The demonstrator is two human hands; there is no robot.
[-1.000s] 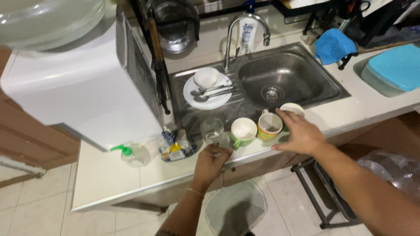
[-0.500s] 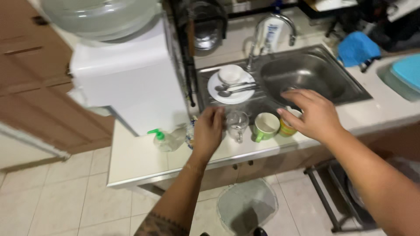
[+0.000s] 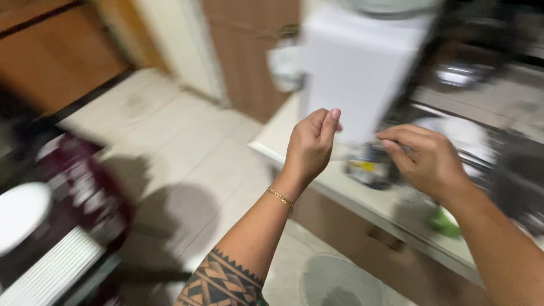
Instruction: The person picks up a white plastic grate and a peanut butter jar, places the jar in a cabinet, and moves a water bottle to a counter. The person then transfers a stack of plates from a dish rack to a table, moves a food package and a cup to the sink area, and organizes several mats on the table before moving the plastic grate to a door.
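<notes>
Far left of the white water dispenser [image 3: 357, 68], over the tiled floor [image 3: 170, 147], sits a blurred dark red shape [image 3: 85, 181] with a white round thing [image 3: 20, 212] beside it; motion smear keeps either from being named more closely. Nearer the dispenser, brown wooden cupboard doors [image 3: 249, 56] stand behind the end of the pale counter [image 3: 277, 136], which juts toward the floor just below and left of the dispenser's base. In front of the dispenser's lower left corner the left hand [image 3: 310, 144] is raised, wrist bent back, a thin gold bracelet [image 3: 280, 196] at the wrist and a dark geometric tattoo [image 3: 221, 280] on the forearm below; its fingers are loosely curled with the thumb up, and it grips nothing, probably because it hangs free in the air rather than resting on anything. Just right of it, below the dispenser's right corner, the right hand [image 3: 428, 161] hovers palm down over the counter, fingers half bent and drawn close together, index finger pointing toward the left hand; I cannot tell whether anything small is pinched there, but nothing shows. Under and between the hands, at the dispenser's foot, lies a blurred packet bundle [image 3: 368, 167] with a yellow patch, the thing nearest both hands. Further right of the dispenser, a white plate [image 3: 464, 133] rests on the steel drainboard [image 3: 510, 164], and a green mug [image 3: 445, 222] peeks out beneath the right wrist.
</notes>
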